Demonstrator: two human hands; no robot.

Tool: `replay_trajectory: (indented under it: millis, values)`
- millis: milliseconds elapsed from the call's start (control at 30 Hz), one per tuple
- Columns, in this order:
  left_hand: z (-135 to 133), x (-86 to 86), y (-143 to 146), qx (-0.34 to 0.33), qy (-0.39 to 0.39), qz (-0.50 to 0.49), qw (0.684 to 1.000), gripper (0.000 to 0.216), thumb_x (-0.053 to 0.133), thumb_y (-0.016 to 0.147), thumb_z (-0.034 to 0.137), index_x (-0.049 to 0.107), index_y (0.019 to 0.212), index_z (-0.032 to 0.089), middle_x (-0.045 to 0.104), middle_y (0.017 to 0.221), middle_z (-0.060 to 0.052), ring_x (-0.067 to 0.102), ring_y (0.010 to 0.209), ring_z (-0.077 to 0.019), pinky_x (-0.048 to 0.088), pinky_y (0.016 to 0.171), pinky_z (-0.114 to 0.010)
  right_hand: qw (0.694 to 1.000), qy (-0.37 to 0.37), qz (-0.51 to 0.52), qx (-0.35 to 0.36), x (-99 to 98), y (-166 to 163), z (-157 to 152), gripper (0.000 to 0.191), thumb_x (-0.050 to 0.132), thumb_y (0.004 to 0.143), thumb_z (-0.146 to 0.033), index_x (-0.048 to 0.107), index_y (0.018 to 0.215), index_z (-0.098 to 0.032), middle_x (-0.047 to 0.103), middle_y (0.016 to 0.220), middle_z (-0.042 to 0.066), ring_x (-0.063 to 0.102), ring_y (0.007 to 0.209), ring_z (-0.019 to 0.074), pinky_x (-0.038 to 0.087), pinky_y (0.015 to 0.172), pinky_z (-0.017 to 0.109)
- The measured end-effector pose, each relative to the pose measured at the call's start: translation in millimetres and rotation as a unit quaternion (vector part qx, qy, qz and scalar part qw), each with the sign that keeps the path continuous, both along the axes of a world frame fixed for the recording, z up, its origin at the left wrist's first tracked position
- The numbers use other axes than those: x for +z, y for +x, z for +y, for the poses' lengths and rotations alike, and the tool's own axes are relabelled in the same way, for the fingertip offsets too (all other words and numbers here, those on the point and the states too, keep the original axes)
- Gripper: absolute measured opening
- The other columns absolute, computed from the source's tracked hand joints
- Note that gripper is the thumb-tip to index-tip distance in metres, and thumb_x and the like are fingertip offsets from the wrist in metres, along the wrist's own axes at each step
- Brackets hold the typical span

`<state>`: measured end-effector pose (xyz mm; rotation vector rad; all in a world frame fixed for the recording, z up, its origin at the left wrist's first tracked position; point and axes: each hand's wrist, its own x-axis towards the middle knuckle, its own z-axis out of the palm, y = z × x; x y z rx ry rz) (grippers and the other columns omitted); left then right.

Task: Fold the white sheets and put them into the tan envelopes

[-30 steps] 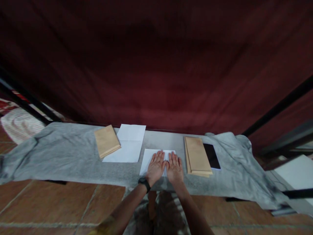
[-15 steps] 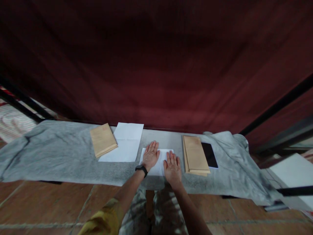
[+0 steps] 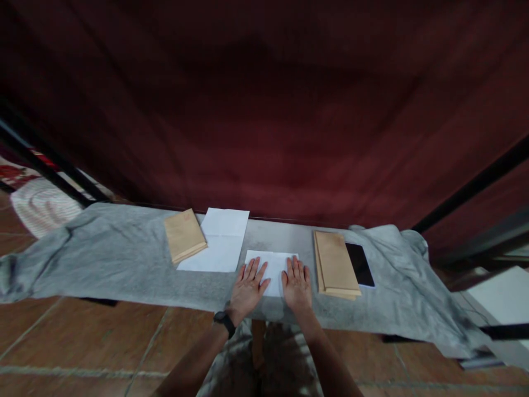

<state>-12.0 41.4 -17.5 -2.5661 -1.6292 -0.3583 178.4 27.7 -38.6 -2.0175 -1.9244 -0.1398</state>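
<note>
A folded sheet of white paper (image 3: 273, 270) lies on the grey cloth in front of me. My left hand (image 3: 248, 289), with a black band on its wrist, rests flat over the paper's left side, fingers spread. Over its right side my right hand (image 3: 297, 285) lies palm down, fingers stretched out. Nothing is gripped by either hand. Just right of my right hand sits a stack of brown envelopes (image 3: 336, 262). To the left, another pile of brown envelopes (image 3: 184, 236) overlaps a larger, creased white sheet (image 3: 223, 240).
A dark-screened tablet (image 3: 360, 264) lies partly under the right envelopes. Rumpled grey cloth (image 3: 119, 253) covers the long narrow table. A dark red curtain (image 3: 264, 138) hangs right behind it. Black metal bars (image 3: 475, 184) slant at both sides, above a tiled floor (image 3: 103, 336).
My left hand has slid left and toward me, off the paper's middle. My right hand stays almost in place on the paper. The whole view has shifted slightly.
</note>
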Motion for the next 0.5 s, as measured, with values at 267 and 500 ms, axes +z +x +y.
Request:
replay_trajectory:
  millis: [267,500]
  values:
    - [-21.7,-1.6,-10.7,0.081,0.023,-0.014,0.996,0.062,0.037,0.100,0.052,0.041,0.151,0.018,0.036,0.158,-0.014,0.036,0.145,-0.0280,0.030,0.118,-0.046,0.998,0.065,-0.004,-0.018,-13.0,1.2,-5.8,0.054,0.032,0.103,-0.033,0.039,0.150,-0.005,0.039,0.155,0.019,0.041,0.141,0.0287,0.026,0.117,0.049]
    - [-25.8,-1.4,-10.3,0.097,0.012,-0.007,0.995,0.061,0.038,0.100,0.050,0.038,0.152,0.019,0.037,0.157,-0.014,0.036,0.145,-0.0275,0.029,0.118,-0.047,0.998,0.019,0.034,-0.051,-2.6,-16.1,-3.0,0.058,0.030,0.103,-0.036,0.041,0.148,0.000,0.039,0.154,0.024,0.036,0.144,0.0335,0.024,0.117,0.051]
